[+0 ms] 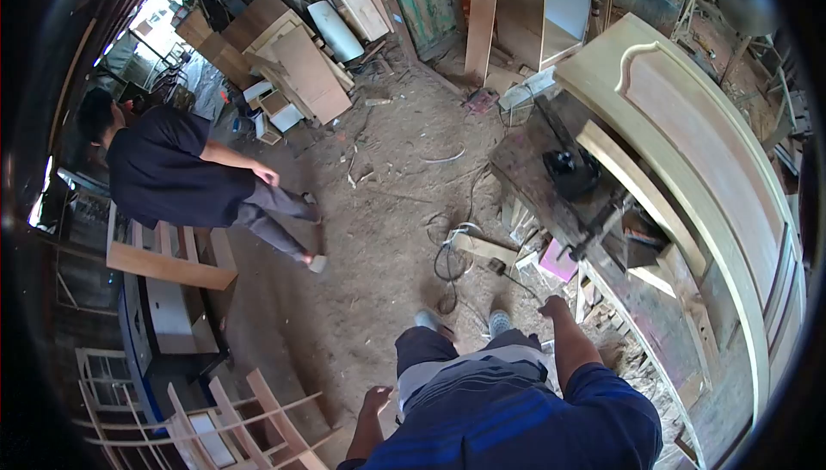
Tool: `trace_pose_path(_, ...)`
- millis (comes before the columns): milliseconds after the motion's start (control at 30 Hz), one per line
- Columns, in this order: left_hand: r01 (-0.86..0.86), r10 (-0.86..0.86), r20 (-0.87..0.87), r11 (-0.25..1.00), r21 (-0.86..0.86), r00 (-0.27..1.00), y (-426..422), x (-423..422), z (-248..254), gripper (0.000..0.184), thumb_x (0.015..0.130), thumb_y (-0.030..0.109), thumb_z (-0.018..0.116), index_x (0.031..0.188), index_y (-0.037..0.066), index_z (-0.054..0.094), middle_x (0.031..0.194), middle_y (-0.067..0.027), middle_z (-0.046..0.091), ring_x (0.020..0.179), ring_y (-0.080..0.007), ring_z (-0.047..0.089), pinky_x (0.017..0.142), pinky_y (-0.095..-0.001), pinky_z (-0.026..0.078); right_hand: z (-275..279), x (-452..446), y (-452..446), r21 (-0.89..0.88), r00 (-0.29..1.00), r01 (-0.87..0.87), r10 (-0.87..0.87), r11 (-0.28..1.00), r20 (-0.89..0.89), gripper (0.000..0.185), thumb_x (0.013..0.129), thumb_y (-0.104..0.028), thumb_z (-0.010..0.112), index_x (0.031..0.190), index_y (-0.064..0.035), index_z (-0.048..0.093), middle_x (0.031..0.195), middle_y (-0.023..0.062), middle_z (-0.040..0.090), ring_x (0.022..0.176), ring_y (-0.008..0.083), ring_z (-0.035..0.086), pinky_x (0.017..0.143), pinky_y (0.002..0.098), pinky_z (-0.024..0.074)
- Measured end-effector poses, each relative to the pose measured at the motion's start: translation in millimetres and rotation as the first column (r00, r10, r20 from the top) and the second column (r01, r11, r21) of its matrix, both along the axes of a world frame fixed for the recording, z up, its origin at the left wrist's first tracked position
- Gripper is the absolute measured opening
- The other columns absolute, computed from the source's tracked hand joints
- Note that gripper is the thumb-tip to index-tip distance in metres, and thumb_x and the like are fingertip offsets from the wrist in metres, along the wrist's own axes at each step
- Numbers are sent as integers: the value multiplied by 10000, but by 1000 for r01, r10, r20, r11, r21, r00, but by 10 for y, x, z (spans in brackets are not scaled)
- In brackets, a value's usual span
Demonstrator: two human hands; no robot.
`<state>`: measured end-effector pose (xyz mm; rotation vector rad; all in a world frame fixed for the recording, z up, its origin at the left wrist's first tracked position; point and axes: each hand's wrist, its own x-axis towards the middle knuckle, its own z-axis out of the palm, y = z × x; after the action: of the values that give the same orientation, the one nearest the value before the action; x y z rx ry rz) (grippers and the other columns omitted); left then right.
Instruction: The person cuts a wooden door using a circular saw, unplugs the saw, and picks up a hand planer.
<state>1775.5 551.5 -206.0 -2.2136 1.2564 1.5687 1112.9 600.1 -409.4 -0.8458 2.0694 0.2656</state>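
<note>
My left hand hangs low beside my body, its fingers curled in, with nothing visible in them. On the other side, my right hand is beside the workbench, fingers drawn together. A thin black cable runs from a dark plug up to the fingers of that hand; whether they hold it is too small to tell. Closest beyond the hand are a pink block and a metal clamp at the bench edge. A long curved wooden panel rests on the bench.
At left a person in a dark shirt stands near wooden frames. Slatted woodwork is at lower left. Loose cables and a board lie on the dirt floor before my feet. Stacked boards and a cabinet stand behind.
</note>
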Motion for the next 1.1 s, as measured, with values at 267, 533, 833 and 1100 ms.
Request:
trace_pose_path(267, 153, -161, -61, 981, -121, 985, -3100, -248, -715, 435, 966, 416, 789, 1180, 38, 793, 1140, -208, 801, 1081, -280, 765, 943, -402, 592, -97, 313, -1275, -13, 999, 43, -43, 999, 20, 576, 793, -688, 824, 1109, -208, 848, 1075, 90, 827, 1083, 314, 765, 985, 429, 593)
trace_pose_path(533, 586, -565, 163, 754, -296, 809, -6406, 3, -747, 375, 977, 400, 714, 1161, 85, 801, 1178, -197, 789, 1113, -368, 755, 954, -487, 580, 139, 931, -2792, -129, 934, 324, -295, 937, 203, 352, 881, -477, 858, 1107, -208, 850, 1075, 98, 827, 977, 280, 792, 900, 409, 622)
trace_pose_path(833, 392, -513, -153, 788, -474, 845, -8384, -2125, -618, 338, 973, 277, 772, 1193, 21, 751, 1077, -162, 805, 1020, -262, 777, 899, -391, 599, 274, 173, -5524, -195, 477, 831, -485, 521, 733, 341, 1007, -284, 796, 1224, -27, 742, 1033, 84, 792, 891, 150, 750, 733, 339, 615)
trace_pose_path(1100, 728, -837, -338, 544, -418, 431, -9311, -5820, -959, 514, 967, 380, 799, 1350, 52, 698, 1243, -171, 750, 1124, -321, 730, 1012, -442, 565, -886, -1869, -8917, -315, 407, 913, -564, 257, 719, 293, 964, -259, 805, 1145, -30, 781, 966, 114, 800, 828, 176, 780, 685, 342, 610)
